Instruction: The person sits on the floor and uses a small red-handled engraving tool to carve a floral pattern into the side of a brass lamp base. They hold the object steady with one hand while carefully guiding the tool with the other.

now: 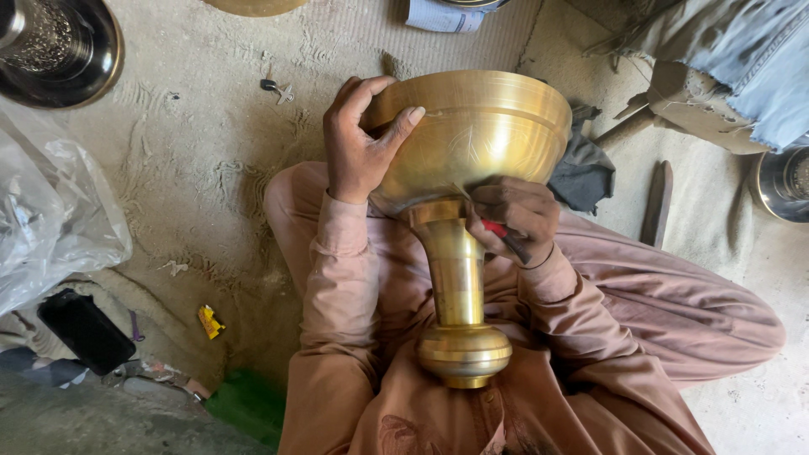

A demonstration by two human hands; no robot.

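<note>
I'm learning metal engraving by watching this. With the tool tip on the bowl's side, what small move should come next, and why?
Probably a short push of the tool along the faint lines already scratched on the brass bowl. The right hand presses its tip low on the wall, while the left hand clamps the rim, steadying the bowl for a stroke.

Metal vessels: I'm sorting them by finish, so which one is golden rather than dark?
The goblet-shaped brass bowl on the lap, held by both hands. The vessels at top left and the right edge are dark and shiny.

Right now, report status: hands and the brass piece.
Left hand gripping brass goblet at its rim. Right hand holds red-handled tool at bowl's base. Nothing obstructing.
</note>
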